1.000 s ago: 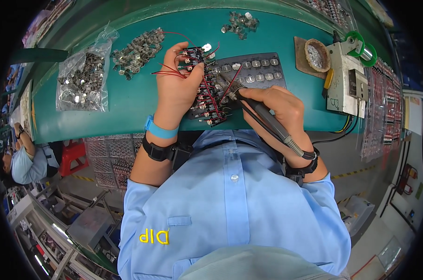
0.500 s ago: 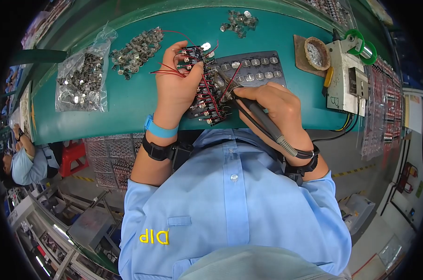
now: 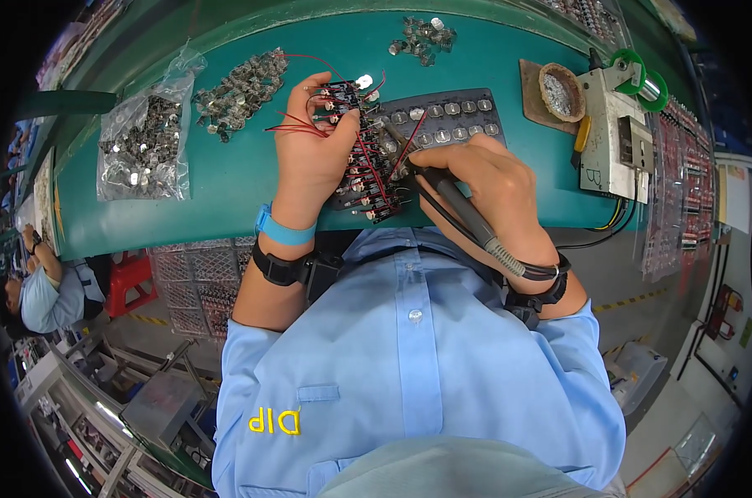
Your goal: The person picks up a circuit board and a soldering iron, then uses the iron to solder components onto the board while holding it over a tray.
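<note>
I take the black tray [image 3: 463,120] on the green desk [image 3: 235,187] as my landmark; rows of round metal pieces [image 3: 451,109] show in it. Over its left end I have the strip of circuit boards [image 3: 367,170], running from the far side to the near side, with red wires [image 3: 297,127] sticking out leftward. I can't tell whether the strip rests on the tray. My left grip [image 3: 316,158], just left of the tray, is narrow around the strip's far part, thumb on top. My right grip [image 3: 502,187], on the tray's near side toward its right end, holds the soldering iron [image 3: 456,202] like a pen; the tip points at the boards, but I can't make out contact. Beyond the tray I see a small heap [image 3: 424,40] of metal parts. Left of the tray, past the left grip, lie a bigger pile [image 3: 241,91] and, farther left, a clear plastic bag [image 3: 183,70] of similar parts. Right of the tray are a bowl [image 3: 581,100] of silvery bits and a pale box [image 3: 596,153] with a green spool [image 3: 633,79].
</note>
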